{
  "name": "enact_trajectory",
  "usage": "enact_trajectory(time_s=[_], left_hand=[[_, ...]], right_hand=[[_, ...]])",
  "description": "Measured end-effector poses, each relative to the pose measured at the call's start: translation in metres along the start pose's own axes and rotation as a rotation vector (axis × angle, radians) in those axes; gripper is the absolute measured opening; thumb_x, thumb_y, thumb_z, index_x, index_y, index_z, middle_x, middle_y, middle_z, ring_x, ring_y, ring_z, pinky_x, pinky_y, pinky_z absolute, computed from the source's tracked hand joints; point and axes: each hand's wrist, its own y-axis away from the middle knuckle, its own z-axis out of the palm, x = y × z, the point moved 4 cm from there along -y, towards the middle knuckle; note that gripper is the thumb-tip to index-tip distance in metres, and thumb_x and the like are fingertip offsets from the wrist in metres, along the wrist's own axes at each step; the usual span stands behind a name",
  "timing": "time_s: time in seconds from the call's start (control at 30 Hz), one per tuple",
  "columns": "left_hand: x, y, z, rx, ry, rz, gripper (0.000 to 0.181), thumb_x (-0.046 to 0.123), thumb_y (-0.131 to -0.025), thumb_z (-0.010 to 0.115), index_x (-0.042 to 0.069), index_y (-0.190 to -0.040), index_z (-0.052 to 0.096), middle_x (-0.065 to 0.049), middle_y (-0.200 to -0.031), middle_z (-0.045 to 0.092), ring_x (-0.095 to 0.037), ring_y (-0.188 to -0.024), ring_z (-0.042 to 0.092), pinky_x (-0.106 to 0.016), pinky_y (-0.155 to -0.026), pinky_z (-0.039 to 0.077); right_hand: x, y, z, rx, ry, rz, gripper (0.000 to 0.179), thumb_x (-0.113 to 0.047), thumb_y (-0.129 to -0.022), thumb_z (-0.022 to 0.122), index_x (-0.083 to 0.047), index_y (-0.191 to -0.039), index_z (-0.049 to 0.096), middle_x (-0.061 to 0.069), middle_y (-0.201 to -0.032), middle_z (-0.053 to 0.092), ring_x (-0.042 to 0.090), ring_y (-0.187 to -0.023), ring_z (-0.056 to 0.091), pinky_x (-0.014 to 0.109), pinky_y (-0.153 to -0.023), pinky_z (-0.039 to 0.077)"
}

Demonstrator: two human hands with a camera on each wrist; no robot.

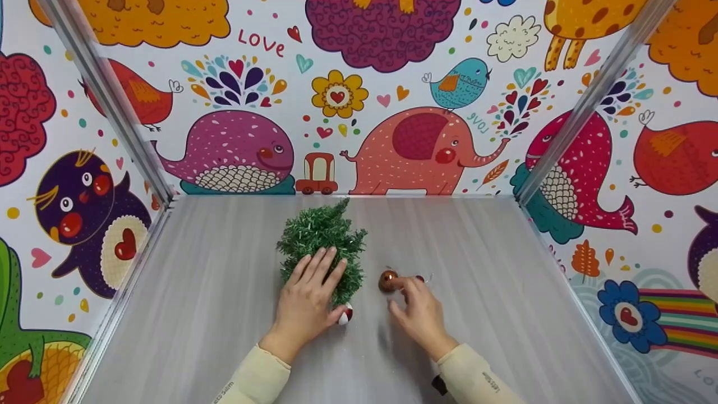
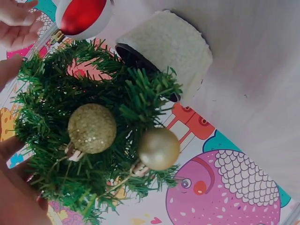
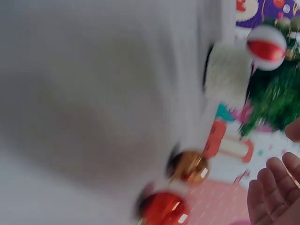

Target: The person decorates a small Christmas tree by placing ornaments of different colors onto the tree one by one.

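Observation:
My left hand (image 1: 309, 297) rests on the side of a small green Christmas tree (image 1: 317, 233), its fingers straight and spread over the branches. A red and white ball ornament (image 1: 346, 315) hangs by that thumb. In the left wrist view, a glittery gold ball (image 2: 92, 128) and a smooth gold ball (image 2: 159, 148) hang on the tree above its whitish base (image 2: 171, 47). Right of the tree, my right hand (image 1: 419, 317), fingers loosely bent and holding nothing, hovers by a shiny copper ball (image 1: 387, 280). A red ball (image 3: 165, 208) lies beside the copper one.
The grey wood-grain table (image 1: 219, 292) is edged by metal rails (image 1: 118, 314) at the sides. Walls printed with cartoon animals (image 1: 235, 151) stand at the back and on both sides, with metal posts (image 1: 112, 95) at the corners.

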Motion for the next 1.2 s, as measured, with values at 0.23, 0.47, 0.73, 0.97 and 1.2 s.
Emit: enact_trajectory(time_s=[0.23,0.47,0.73,0.97,1.2], left_hand=[[0.000,0.000,0.001,-0.049,-0.015,-0.009,0.093,0.054,-0.073,0.081,0.013,-0.149,0.047,-0.015,-0.155,0.039,-0.030,-0.143,0.035,-0.044,-0.118,0.018],[0.000,-0.001,-0.001,-0.051,-0.012,-0.012,0.091,0.053,-0.073,0.082,0.013,-0.148,0.048,-0.015,-0.154,0.040,-0.030,-0.142,0.036,-0.045,-0.118,0.019],[0.001,-0.002,-0.001,-0.053,0.003,-0.008,0.091,0.052,-0.072,0.083,0.012,-0.147,0.050,-0.015,-0.153,0.041,-0.031,-0.142,0.036,-0.044,-0.118,0.018],[0.002,-0.003,-0.002,-0.034,0.006,-0.012,0.093,0.052,-0.071,0.084,0.012,-0.147,0.049,-0.015,-0.152,0.043,-0.030,-0.140,0.038,-0.045,-0.117,0.021],[0.001,-0.002,-0.002,-0.026,-0.021,-0.017,0.095,0.055,-0.072,0.082,0.007,-0.147,0.048,-0.015,-0.155,0.039,-0.030,-0.143,0.034,-0.045,-0.117,0.022]], right_hand=[[0.045,0.008,-0.012,-0.007,0.081,0.141,0.038,-0.012,-0.075,0.083,-0.013,-0.109,0.068,0.001,-0.100,0.065,0.017,-0.085,0.063,0.039,-0.061,0.053],[0.065,0.015,-0.008,-0.111,0.133,0.250,0.041,-0.022,-0.078,0.082,-0.012,-0.114,0.067,0.003,-0.106,0.064,0.024,-0.095,0.064,0.046,-0.067,0.054],[0.066,0.016,0.006,-0.164,0.250,0.182,0.049,-0.032,-0.077,0.085,-0.011,-0.117,0.067,0.008,-0.110,0.061,0.030,-0.097,0.062,0.050,-0.069,0.056],[0.066,0.014,0.013,-0.155,0.307,0.092,0.046,-0.027,-0.075,0.087,-0.010,-0.113,0.067,0.007,-0.104,0.062,0.029,-0.089,0.063,0.047,-0.067,0.057],[0.066,0.013,0.015,-0.153,0.319,0.086,0.044,-0.023,-0.074,0.087,-0.011,-0.111,0.067,0.007,-0.102,0.062,0.029,-0.086,0.063,0.047,-0.067,0.057]])
